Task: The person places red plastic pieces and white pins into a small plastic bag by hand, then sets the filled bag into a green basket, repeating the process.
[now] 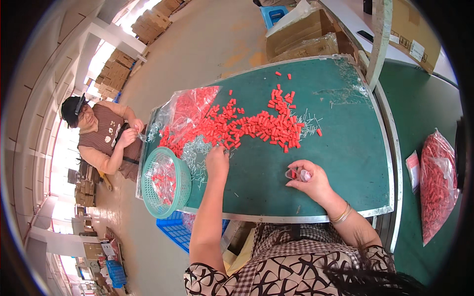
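Note:
My right hand (316, 183) is curled around a small clear plastic bag (294, 174) with a bit of red in it. To the left, my left hand (217, 162) reaches down to the near edge of a pile of small red plastic sleeves (261, 126). Its fingertips are closed together among the pieces; what they grip, if anything, is too small to name. Beside that hand lies a heap of thin silvery pins (195, 157). More pins (310, 123) lie at the right end of the red pile.
A green-topped table (345, 163) has a metal edge. A mint plastic basket (185, 182) holds bagged red pieces; a large clear bag (182, 111) of them lies behind. Across the left end, another person (111, 130) handles small things. A full bag (437, 182) sits at right.

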Motion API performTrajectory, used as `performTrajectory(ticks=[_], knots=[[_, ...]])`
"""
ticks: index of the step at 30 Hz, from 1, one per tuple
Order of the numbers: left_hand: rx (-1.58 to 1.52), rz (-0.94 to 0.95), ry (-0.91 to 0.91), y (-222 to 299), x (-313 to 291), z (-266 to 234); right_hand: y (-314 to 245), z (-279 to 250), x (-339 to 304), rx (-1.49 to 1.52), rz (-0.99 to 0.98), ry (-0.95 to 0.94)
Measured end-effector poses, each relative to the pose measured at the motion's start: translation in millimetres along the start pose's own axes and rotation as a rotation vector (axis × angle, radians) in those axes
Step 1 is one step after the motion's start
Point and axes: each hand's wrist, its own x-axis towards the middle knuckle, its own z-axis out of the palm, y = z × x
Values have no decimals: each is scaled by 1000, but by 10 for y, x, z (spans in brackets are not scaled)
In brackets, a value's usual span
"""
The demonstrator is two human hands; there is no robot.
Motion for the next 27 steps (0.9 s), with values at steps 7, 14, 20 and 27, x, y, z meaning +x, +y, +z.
performTrajectory(ticks=[7, 14, 20, 27], knots=[[81, 113, -4, -17, 26, -5, 10, 31, 18, 2, -11, -21], [-836, -475, -129, -84, -115, -32, -12, 24, -9, 35, -51, -7], [-1168, -552, -160, -45, -251, -55, -44, 22, -1, -21, -37, -16], [-989, -476, -91, -38, -328, -67, 5, 33, -1, -15, -45, -17]])
